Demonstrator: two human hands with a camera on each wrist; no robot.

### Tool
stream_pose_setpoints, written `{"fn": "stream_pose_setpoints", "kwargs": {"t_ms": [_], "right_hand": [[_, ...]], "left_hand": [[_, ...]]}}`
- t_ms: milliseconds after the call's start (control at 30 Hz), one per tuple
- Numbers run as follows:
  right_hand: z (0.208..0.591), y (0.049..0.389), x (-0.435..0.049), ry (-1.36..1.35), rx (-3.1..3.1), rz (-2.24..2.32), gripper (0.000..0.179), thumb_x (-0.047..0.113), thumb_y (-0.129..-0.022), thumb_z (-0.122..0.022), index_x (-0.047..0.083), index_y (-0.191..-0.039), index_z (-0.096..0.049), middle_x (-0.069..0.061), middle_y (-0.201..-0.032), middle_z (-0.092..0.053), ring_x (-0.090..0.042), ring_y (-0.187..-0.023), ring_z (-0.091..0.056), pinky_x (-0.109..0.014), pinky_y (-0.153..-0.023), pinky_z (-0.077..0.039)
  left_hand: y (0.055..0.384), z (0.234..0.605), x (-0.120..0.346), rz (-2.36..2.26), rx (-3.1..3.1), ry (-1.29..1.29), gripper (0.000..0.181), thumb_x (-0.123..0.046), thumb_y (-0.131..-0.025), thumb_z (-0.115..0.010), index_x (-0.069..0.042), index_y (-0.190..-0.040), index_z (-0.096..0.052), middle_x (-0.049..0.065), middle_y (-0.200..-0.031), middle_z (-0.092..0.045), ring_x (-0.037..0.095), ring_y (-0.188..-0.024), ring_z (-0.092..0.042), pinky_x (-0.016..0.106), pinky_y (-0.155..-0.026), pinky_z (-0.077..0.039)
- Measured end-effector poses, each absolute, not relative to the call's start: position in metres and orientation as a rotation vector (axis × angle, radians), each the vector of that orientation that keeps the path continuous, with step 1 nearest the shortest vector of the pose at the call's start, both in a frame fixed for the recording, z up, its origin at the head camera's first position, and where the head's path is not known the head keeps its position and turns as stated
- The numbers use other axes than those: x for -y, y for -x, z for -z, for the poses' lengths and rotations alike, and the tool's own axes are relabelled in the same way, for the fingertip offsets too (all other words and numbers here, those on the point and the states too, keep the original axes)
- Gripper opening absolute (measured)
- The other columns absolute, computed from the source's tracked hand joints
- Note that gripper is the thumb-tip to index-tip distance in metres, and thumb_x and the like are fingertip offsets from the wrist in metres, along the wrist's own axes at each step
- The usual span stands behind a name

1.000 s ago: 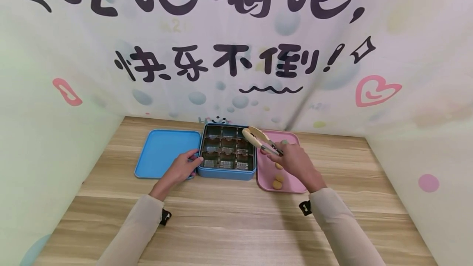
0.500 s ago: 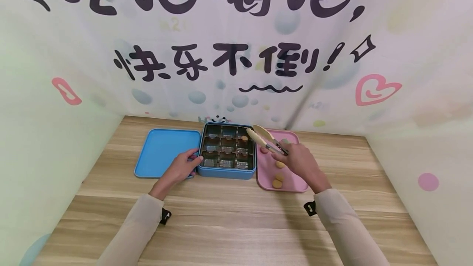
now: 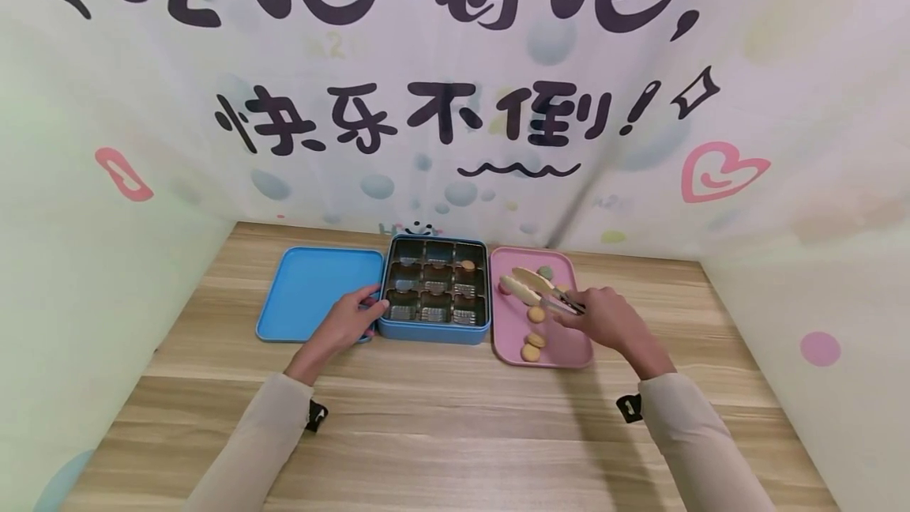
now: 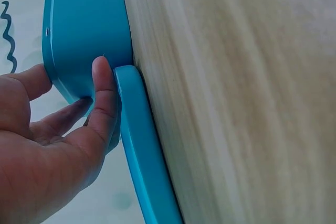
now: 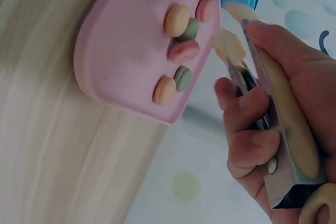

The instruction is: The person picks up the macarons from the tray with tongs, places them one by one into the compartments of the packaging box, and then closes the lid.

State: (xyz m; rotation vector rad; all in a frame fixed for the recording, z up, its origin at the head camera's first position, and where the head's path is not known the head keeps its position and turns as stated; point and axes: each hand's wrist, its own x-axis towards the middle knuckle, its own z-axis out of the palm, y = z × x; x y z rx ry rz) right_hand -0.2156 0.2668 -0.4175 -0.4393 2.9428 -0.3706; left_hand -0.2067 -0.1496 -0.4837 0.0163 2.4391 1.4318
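In the head view, my left hand [image 3: 346, 324] touches the left side of a blue square box [image 3: 435, 333], thumb at its rim. Fairly straight fingers rest against the box wall [image 4: 86, 30] in the left wrist view. A divided dark insert [image 3: 436, 278] fills the box, with one orange-tan macaron [image 3: 468, 265] in its upper right part. My right hand [image 3: 611, 326] grips food tongs [image 3: 533, 288] with beige tips, spread apart over the pink tray [image 3: 508, 342]. Nothing shows between the tips. Tan, pink and green macarons [image 5: 177, 20] lie on the tray.
A blue lid [image 3: 313, 295] lies flat left of the box, partly under my left hand. The pink tray stands right beside the box. Behind the wooden table [image 3: 426, 425] hangs a printed white backdrop [image 3: 355, 196], with pale walls at both sides.
An orange-tan macaron now shows in the box's upper right part. My right hand has moved the tongs from above the box rightward and down over the pink tray. The left hand stays put.
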Motion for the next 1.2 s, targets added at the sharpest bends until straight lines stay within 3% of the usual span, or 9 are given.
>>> {"fn": "stream_pose_setpoints", "kwargs": {"t_ms": [67,133,267,533,700,867,1200], "right_hand": [[0.415,0.215,-0.266,0.440,-2.908,0.318,0.047,0.042,-0.091,-0.071,0.007,-0.121,-0.071,-0.002,-0.065,-0.050,-0.018,-0.062,-0.047,-0.029,-0.056,-0.037],[0.414,0.215,-0.265,0.450,-2.898,0.268,0.037,0.043,-0.090,-0.071,0.010,-0.106,-0.073,-0.001,-0.065,-0.050,-0.018,-0.063,-0.048,-0.029,-0.056,-0.036],[0.414,0.215,-0.262,0.439,-2.900,0.204,0.031,0.043,-0.089,-0.072,0.014,-0.084,-0.065,-0.001,-0.065,-0.050,-0.018,-0.061,-0.048,-0.029,-0.054,-0.037],[0.415,0.215,-0.257,0.438,-2.918,0.151,0.032,0.044,-0.088,-0.073,0.012,-0.092,-0.068,-0.003,-0.068,-0.052,-0.020,-0.062,-0.049,-0.032,-0.055,-0.038],[0.416,0.215,-0.257,0.435,-2.920,0.137,0.038,0.043,-0.090,-0.072,0.011,-0.111,-0.072,-0.003,-0.068,-0.052,-0.019,-0.063,-0.049,-0.031,-0.055,-0.037],[0.414,0.214,-0.260,0.433,-2.921,0.204,0.051,0.041,-0.091,-0.070,0.007,-0.128,-0.067,-0.004,-0.068,-0.052,-0.019,-0.063,-0.048,-0.030,-0.055,-0.036],[0.409,0.212,-0.261,0.536,-3.021,0.318,0.028,0.044,-0.090,-0.071,0.016,-0.095,-0.066,0.002,-0.060,-0.038,-0.016,-0.056,-0.043,-0.030,-0.053,-0.034]], "left_hand": [[0.206,0.483,0.150,-1.429,-2.439,-0.012,0.061,-0.032,-0.105,-0.050,-0.004,-0.156,-0.030,0.024,-0.135,-0.051,0.023,-0.078,-0.066,0.033,-0.070,-0.054],[0.206,0.483,0.150,-1.429,-2.438,-0.009,0.061,-0.032,-0.105,-0.050,-0.005,-0.156,-0.030,0.024,-0.135,-0.051,0.023,-0.079,-0.066,0.033,-0.070,-0.054],[0.207,0.483,0.150,-1.433,-2.435,-0.011,0.061,-0.031,-0.105,-0.050,-0.005,-0.156,-0.030,0.024,-0.135,-0.051,0.025,-0.079,-0.066,0.033,-0.070,-0.054],[0.207,0.485,0.150,-1.446,-2.428,-0.015,0.060,-0.031,-0.105,-0.050,-0.004,-0.156,-0.030,0.024,-0.134,-0.051,0.025,-0.078,-0.066,0.034,-0.070,-0.054],[0.207,0.483,0.150,-1.452,-2.419,-0.006,0.061,-0.031,-0.105,-0.050,-0.004,-0.156,-0.030,0.024,-0.134,-0.051,0.025,-0.078,-0.066,0.034,-0.069,-0.054],[0.206,0.482,0.150,-1.466,-2.408,-0.010,0.061,-0.030,-0.105,-0.050,-0.004,-0.156,-0.029,0.023,-0.133,-0.052,0.026,-0.078,-0.065,0.034,-0.069,-0.054],[0.206,0.481,0.150,-1.465,-2.414,-0.018,0.061,-0.029,-0.105,-0.050,-0.004,-0.156,-0.029,0.023,-0.132,-0.052,0.026,-0.077,-0.065,0.034,-0.068,-0.053]]}}
